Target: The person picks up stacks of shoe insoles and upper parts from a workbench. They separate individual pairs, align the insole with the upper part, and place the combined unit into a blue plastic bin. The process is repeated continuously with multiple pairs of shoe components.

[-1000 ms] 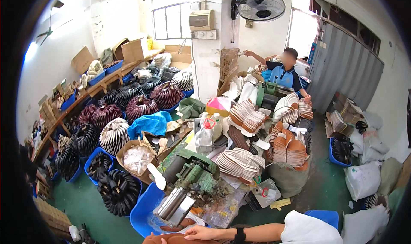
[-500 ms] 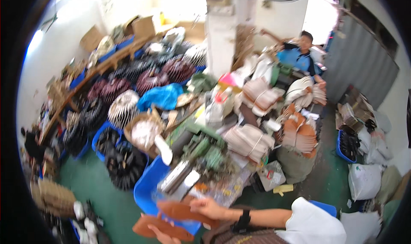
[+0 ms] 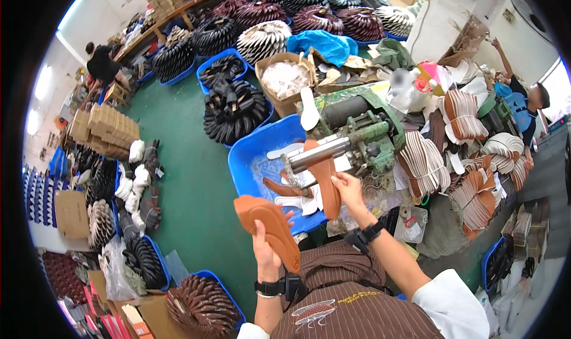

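My left hand (image 3: 265, 251) is closed around a brown shoe insole (image 3: 269, 229), possibly more than one layer, held tilted over the floor. My right hand (image 3: 348, 190) pinches another brown insole (image 3: 326, 187) by its edge. This second insole stands nearly upright, its upper end at the metal roller (image 3: 316, 153) of a green machine (image 3: 373, 138). Whether it touches the roller I cannot tell. Below the roller sits a blue tub (image 3: 245, 160) with white insoles (image 3: 306, 206) and a brown piece (image 3: 279, 188) in it.
A single white insole (image 3: 308, 110) rests at the machine's left corner. Tied insole bundles (image 3: 423, 160) are heaped to the right. Blue tubs of black shoe parts (image 3: 235, 110) stand on the green floor (image 3: 184, 154). One person (image 3: 523, 104) is at the far right, another (image 3: 102, 64) far left.
The view has swung round, bringing the machine and tub nearer the middle. My hands, close together before, are now apart, with the right hand's insole up at the roller.
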A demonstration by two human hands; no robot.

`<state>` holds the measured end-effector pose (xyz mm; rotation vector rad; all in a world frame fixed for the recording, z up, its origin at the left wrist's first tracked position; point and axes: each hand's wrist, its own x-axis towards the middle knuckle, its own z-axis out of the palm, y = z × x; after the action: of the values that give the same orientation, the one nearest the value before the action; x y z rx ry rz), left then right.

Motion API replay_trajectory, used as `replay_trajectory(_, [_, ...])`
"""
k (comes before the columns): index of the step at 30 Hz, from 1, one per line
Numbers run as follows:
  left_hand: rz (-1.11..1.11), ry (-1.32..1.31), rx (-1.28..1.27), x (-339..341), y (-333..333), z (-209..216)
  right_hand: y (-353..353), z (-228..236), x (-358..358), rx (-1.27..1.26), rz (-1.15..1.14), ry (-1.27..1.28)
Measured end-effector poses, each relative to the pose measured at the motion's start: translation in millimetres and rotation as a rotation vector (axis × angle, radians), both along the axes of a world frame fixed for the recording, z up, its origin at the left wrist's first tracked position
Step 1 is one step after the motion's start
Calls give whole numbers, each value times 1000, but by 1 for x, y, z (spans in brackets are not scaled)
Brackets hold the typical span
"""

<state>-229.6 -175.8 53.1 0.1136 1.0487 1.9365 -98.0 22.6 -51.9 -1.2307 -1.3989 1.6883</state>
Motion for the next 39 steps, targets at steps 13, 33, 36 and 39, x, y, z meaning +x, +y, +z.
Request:
replay_trajectory(13, [146, 84, -88, 18, 17, -26, -104, 124, -24, 3, 447, -3])
replay_trajectory(33, [40, -182, 29, 0, 22, -25, -40, 24, 20, 159, 97, -328])
replay_trajectory(36, [29, -211, 11, 0, 20, -23, -39, 1, 32, 117, -10, -253])
replay_trajectory(39, [33, -253, 1, 2, 17, -21, -35, -4, 40, 188, 64, -392])
